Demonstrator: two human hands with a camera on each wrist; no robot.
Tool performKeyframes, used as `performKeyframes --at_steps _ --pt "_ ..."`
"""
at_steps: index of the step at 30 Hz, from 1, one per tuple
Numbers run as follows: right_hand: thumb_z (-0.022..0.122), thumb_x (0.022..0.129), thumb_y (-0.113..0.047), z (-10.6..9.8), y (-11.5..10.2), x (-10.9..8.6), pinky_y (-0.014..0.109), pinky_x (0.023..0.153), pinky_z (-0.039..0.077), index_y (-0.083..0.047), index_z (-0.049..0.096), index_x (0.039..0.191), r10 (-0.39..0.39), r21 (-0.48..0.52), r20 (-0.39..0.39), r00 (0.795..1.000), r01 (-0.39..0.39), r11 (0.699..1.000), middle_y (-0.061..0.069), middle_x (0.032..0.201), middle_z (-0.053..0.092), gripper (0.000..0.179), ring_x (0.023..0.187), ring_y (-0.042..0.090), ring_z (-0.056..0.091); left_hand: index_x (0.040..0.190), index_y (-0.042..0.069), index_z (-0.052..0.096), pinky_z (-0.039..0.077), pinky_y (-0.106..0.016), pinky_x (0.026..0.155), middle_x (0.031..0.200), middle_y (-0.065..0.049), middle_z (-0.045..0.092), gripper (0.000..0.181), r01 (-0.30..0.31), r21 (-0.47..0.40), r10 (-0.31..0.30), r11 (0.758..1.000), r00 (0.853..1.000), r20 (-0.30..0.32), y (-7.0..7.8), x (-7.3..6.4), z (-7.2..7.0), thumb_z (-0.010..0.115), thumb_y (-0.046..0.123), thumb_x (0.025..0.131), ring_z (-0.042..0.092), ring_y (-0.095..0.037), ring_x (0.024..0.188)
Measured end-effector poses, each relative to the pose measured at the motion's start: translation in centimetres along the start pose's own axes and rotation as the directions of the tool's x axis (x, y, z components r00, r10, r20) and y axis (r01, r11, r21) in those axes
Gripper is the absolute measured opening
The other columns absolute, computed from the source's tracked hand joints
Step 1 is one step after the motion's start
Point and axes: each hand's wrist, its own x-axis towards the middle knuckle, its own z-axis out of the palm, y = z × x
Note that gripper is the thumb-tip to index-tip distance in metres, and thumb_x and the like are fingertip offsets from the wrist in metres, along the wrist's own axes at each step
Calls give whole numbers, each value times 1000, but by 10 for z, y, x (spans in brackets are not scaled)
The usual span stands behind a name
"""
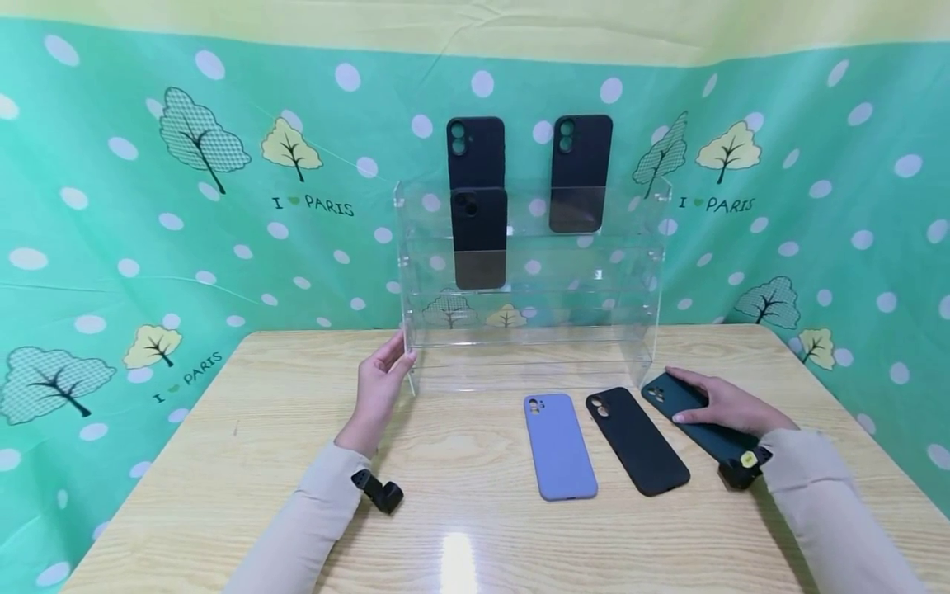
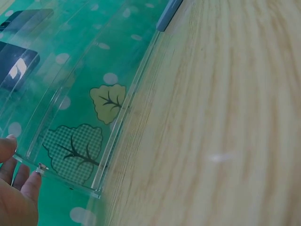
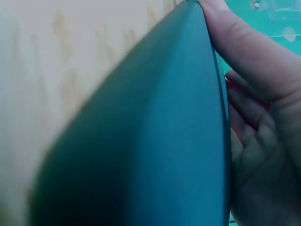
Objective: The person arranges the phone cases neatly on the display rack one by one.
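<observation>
My left hand [image 1: 381,381] holds the lower left side panel of a clear acrylic display rack [image 1: 534,356], thumb in front and fingers behind. In the left wrist view, fingertips [image 2: 32,186] touch the panel's edge. At the right, my right hand [image 1: 723,403] grips a dark green phone case [image 1: 693,410] across its width, near the camera cutouts. The right wrist view has that green case [image 3: 155,122] large and close, with the thumb along its edge. Left of it on the table lie a black phone case [image 1: 640,445] and a lavender phone case [image 1: 560,450].
Upper tiers of the rack hold three dark phone cases: one top left [image 1: 477,153], one top right [image 1: 582,157], one below on the left [image 1: 480,221]. A patterned green cloth [image 1: 223,272] hangs behind the wooden table [image 1: 460,445].
</observation>
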Motion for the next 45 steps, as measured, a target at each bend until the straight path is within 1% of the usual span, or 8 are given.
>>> performKeyframes --at_steps 6,14,24,27,30,37,41,45 --pt "72 83 -30 1 -8 -1 66 98 28 6 22 145 1 39 -2 1000 -1 999 37 146 20 88 131 56 19 134 0 48 47 -16 92 136 -18 50 46 0 7 0 1000 1000 -2 -1 0 -1 58 -4 90 48 -28 125" --pt "72 82 -32 3 -14 -1 67 98 27 4 21 146 17 12 -49 999 -17 1000 37 146 20 90 130 56 20 134 1 48 47 -15 92 137 -19 49 45 -3 9 3 1000 1000 -3 0 -1 -2 57 -4 90 48 -30 126" --pt "75 79 -34 3 -15 -4 57 88 44 -3 27 147 5 -62 -158 987 -15 998 35 142 31 88 123 54 35 133 -3 48 48 -17 91 135 -24 48 45 -28 -19 28 999 1000 -1 1 0 2 57 -5 89 43 -40 127" --pt "72 83 -32 3 -16 -4 49 79 48 -1 31 145 23 -74 -228 973 -41 996 36 137 38 80 116 52 44 133 -2 48 48 -17 92 135 -22 48 45 -24 -19 24 1000 1000 4 0 1 2 58 -4 89 45 -37 126" --pt "67 88 -29 4 -16 -4 50 78 48 3 36 142 37 -87 -293 955 -65 994 36 133 43 70 112 50 47 134 0 48 47 -17 93 136 -19 50 45 -13 -4 13 1000 1000 5 0 1 1 59 -2 90 48 -30 125" --pt "56 96 -26 7 -15 -6 56 80 49 9 51 128 101 -25 -470 877 -127 992 34 120 55 48 103 47 55 134 1 48 47 -17 93 135 -18 50 45 -6 18 6 1000 1000 -4 0 0 1 58 -2 90 49 -27 124" --pt "52 97 -34 4 -16 -9 45 80 50 8 53 128 222 104 -470 854 -197 975 34 123 54 52 110 46 52 134 0 49 47 -17 92 136 -19 50 45 0 18 0 1000 1000 -11 0 -1 1 59 -2 90 49 -28 124" --pt "50 96 -43 -6 -23 -12 21 75 46 6 52 130 311 196 -426 850 -249 948 33 130 49 59 117 43 48 134 3 49 47 -16 92 136 -16 51 45 4 17 -4 1000 1000 -12 1 -3 0 59 -1 90 50 -26 124"
